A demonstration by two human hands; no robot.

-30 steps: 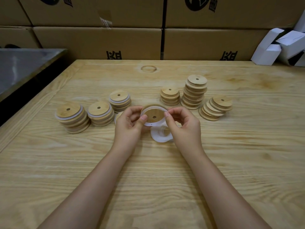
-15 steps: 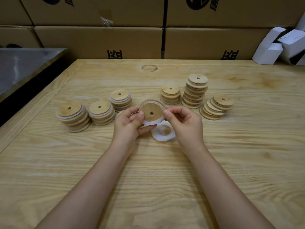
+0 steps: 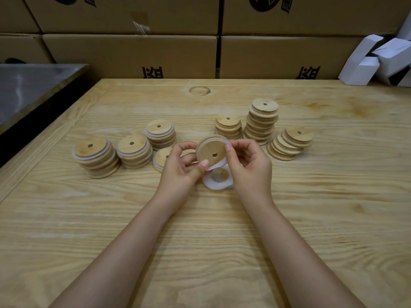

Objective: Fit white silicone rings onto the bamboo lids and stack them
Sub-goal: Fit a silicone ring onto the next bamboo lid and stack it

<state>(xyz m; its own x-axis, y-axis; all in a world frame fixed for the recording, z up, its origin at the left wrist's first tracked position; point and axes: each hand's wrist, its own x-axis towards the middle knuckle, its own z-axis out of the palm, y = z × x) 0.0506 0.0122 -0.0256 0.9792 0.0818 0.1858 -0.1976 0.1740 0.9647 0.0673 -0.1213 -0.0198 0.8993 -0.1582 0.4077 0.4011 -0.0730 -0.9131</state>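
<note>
Fingers of left hand (image 3: 180,168) and right hand (image 3: 251,166) pinch a bamboo lid (image 3: 210,151) at frame centre, hiding parts of its rim. It tilts with its face toward the camera, and its white ring (image 3: 214,167) sags underneath.

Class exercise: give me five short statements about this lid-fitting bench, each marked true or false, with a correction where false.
1. The left hand and right hand together hold one bamboo lid above the table. True.
2. The ringed stacks stand on the person's right. False: they stand on the left; the stacks on the right show no rings.
3. On the table beneath the held lid lie loose white rings. True.
4. The tallest stack is at the far left. False: it stands to the right of the hands.
5. The lids are solid, without holes. False: each visible top has a small centre hole.
</note>
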